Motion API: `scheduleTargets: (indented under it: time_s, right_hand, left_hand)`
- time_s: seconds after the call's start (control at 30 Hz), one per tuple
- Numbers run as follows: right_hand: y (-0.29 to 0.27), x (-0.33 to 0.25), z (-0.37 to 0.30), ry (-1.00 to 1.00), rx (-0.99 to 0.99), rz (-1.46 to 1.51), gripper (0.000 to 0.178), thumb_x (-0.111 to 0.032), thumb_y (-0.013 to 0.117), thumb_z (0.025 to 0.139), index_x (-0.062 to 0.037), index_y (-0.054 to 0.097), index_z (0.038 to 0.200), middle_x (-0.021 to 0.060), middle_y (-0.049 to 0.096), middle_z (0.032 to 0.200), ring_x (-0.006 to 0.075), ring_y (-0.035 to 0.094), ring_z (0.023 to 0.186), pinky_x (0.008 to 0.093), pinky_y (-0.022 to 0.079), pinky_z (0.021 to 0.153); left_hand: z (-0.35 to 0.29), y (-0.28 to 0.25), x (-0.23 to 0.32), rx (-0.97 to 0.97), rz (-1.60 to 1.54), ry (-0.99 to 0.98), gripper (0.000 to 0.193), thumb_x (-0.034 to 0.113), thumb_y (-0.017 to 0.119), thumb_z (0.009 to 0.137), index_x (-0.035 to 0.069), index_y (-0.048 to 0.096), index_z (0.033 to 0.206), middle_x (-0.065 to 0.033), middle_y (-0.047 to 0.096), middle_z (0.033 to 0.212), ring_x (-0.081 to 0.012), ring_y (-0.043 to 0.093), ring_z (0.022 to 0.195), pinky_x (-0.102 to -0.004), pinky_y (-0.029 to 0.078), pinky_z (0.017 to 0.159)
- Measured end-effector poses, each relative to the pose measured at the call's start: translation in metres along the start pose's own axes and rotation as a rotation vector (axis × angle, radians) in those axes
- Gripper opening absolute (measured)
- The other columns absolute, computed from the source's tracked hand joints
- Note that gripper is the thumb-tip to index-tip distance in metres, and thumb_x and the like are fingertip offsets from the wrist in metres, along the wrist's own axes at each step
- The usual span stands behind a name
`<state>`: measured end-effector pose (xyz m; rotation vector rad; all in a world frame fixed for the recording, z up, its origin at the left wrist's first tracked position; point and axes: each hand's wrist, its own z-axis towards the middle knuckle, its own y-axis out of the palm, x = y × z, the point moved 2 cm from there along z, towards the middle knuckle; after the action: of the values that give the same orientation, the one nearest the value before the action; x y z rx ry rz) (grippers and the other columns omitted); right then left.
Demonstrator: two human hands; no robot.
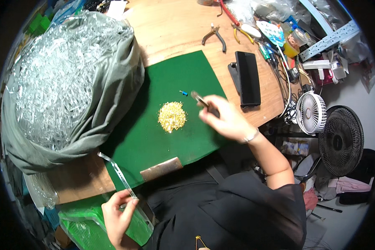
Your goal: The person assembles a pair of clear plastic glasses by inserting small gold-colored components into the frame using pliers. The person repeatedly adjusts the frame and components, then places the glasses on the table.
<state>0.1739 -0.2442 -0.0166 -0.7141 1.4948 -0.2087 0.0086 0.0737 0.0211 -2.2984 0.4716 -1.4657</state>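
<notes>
My left hand is closed on one end of a narrow clear plastic strip, which slants up and away over the table's near edge. My right hand grips a small metal hand tool with a dark handle; its tip is blurred and its exact kind is unclear. It hovers above the right part of a green mat. Left of the tool lies a heap of tiny gold-coloured pieces. A small blue piece with a metal tip rests just beyond the heap.
A grey cloth-lined container heaped with clear plastic strips stands at left. A smartphone and dark-handled cutters lie beyond my right hand. Small fans stand at right. A copper-coloured strip sits at the mat's near edge.
</notes>
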Motion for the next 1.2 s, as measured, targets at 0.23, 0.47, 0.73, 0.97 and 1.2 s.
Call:
scheduleTargets:
  time_s: [0.23, 0.47, 0.73, 0.97, 1.2]
  right_hand:
    - [0.013, 0.070, 0.060, 0.094, 0.595, -0.915, 0.038, -0.032, 0.065, 0.078, -0.0049, 0.052, 0.102, 0.0133, 0.052, 0.096, 0.0303, 0.048, 0.097, 0.0461, 0.035, 0.086]
    - [0.002, 0.059, 0.096, 0.074, 0.465, -0.707, 0.058, -0.039, 0.065, 0.076, 0.0014, 0.047, 0.114, 0.0226, 0.048, 0.112, 0.0368, 0.043, 0.108, 0.0491, 0.032, 0.095]
    - [-0.128, 0.179, 0.253, 0.232, 0.768, -0.906, 0.091, -0.064, 0.057, 0.072, 0.0055, 0.039, 0.128, 0.0265, 0.049, 0.121, 0.0361, 0.046, 0.114, 0.0455, 0.040, 0.091]
    - [-0.083, 0.136, 0.259, 0.550, 0.610, -0.948, 0.060, -0.038, 0.060, 0.079, 0.0050, 0.047, 0.119, 0.0237, 0.053, 0.118, 0.0375, 0.050, 0.111, 0.0477, 0.044, 0.087]
    - [-0.059, 0.023, 0.124, 0.096, 0.079, 0.408, 0.034, -0.030, 0.044, 0.094, -0.0016, 0.054, 0.110, 0.0062, 0.057, 0.084, 0.0185, 0.057, 0.066, 0.0319, 0.051, 0.068]
  left_hand:
    - [0.072, -0.003, -0.033, 0.121, 0.454, 0.023, 0.024, 0.013, 0.069, 0.077, -0.004, 0.063, 0.094, -0.0174, 0.068, 0.077, -0.0270, 0.067, 0.069, -0.0345, 0.050, 0.062]
    - [0.069, -0.012, -0.044, 0.441, 0.711, 0.190, 0.039, 0.011, 0.069, 0.075, -0.001, 0.056, 0.110, -0.0179, 0.063, 0.095, -0.0329, 0.061, 0.087, -0.0381, 0.047, 0.077]
    - [0.026, -0.018, -0.030, 0.531, 0.223, 0.348, 0.044, 0.011, 0.070, 0.073, 0.000, 0.057, 0.113, -0.0169, 0.062, 0.104, -0.0313, 0.060, 0.095, -0.0380, 0.046, 0.084]
    - [0.024, -0.023, -0.018, 0.457, -0.118, 0.286, 0.035, 0.001, 0.065, 0.079, -0.003, 0.057, 0.113, -0.0115, 0.066, 0.095, -0.0158, 0.063, 0.090, -0.0279, 0.050, 0.080]
    - [0.096, -0.026, 0.047, 0.287, -0.015, 0.595, 0.031, 0.005, 0.066, 0.079, -0.003, 0.060, 0.108, -0.0111, 0.066, 0.096, -0.0149, 0.063, 0.087, -0.0290, 0.051, 0.079]
